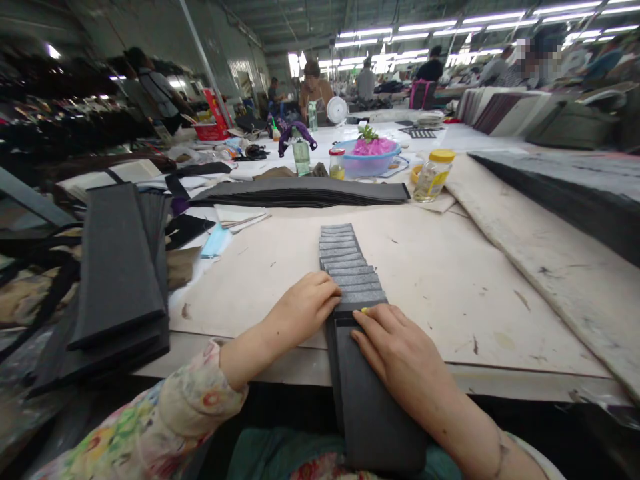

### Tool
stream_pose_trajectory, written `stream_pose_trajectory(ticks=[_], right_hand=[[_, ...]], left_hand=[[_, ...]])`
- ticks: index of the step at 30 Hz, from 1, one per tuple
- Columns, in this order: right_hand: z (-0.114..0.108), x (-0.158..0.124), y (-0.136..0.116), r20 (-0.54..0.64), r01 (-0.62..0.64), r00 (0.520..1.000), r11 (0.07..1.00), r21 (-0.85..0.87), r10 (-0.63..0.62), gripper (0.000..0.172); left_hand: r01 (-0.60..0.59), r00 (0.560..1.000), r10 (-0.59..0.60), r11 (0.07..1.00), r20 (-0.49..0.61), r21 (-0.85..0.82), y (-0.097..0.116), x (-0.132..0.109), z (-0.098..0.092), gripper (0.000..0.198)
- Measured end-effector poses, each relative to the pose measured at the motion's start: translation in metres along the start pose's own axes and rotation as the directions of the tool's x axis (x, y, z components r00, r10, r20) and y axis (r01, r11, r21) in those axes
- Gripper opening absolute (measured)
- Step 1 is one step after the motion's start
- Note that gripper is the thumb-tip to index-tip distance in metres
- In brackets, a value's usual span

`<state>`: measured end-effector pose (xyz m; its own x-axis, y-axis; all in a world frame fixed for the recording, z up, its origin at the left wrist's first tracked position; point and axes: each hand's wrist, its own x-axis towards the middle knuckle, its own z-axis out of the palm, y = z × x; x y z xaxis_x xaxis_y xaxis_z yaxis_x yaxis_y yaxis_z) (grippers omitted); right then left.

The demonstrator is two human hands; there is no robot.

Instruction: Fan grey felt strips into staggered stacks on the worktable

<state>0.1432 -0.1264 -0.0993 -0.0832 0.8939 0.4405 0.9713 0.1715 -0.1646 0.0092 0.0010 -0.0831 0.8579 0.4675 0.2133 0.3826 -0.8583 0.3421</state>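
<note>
A fanned row of grey strips (350, 263) lies on the tabletop in front of me, overlapping like steps. Its near end meets a long dark grey panel (377, 400), which stretches toward my lap over the table edge. My left hand (307, 300) has its fingers curled and pinched at the left edge, where the panel's folded end meets the strips. From the right, my right hand (400, 340) grips this same end, fingertips on the dark fold. A tiny yellow bit (365, 310) shows by its fingertip; what it is I cannot make out.
Stacked dark panels (117, 260) stand at the left. Behind the strips lie a long dark stack (305, 192), a yellow-lidded jar (434, 177) and a blue basin (367, 163). A pale board (540, 267) runs along the right. Several people work farther back.
</note>
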Motion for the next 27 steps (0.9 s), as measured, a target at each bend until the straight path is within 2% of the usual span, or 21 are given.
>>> stream_pose_trajectory(ticks=[3, 8, 13, 16, 21, 27], right_hand=[[0.000, 0.000, -0.001, -0.023, 0.005, 1.000, 1.000, -0.001, -0.005, 0.025], [0.000, -0.004, -0.001, -0.084, 0.012, 0.996, 1.000, 0.019, -0.010, 0.025], [0.002, -0.007, -0.002, -0.116, 0.024, 0.993, 0.999, 0.030, -0.021, 0.025], [0.003, -0.007, -0.003, -0.110, 0.035, 0.993, 0.999, 0.040, -0.031, 0.025], [0.001, -0.005, -0.004, -0.093, 0.035, 0.995, 0.998, 0.058, -0.029, 0.028], [-0.001, -0.006, -0.005, -0.060, 0.015, 0.998, 0.995, 0.100, -0.009, 0.026]], left_hand=[[0.074, 0.997, -0.070, 0.993, 0.043, -0.090, 0.001, 0.008, -0.004, 0.008], [0.256, 0.954, -0.174, 0.896, 0.243, -0.362, 0.002, 0.023, -0.014, 0.012], [0.357, 0.905, -0.154, 0.780, 0.396, -0.513, 0.008, 0.038, -0.017, 0.028], [0.322, 0.891, -0.071, 0.796, 0.449, -0.513, 0.016, 0.049, -0.012, 0.036], [0.188, 0.897, -0.002, 0.907, 0.443, -0.376, 0.026, 0.063, -0.004, 0.052], [0.066, 0.924, -0.011, 0.989, 0.382, -0.130, 0.031, 0.065, 0.000, 0.028]])
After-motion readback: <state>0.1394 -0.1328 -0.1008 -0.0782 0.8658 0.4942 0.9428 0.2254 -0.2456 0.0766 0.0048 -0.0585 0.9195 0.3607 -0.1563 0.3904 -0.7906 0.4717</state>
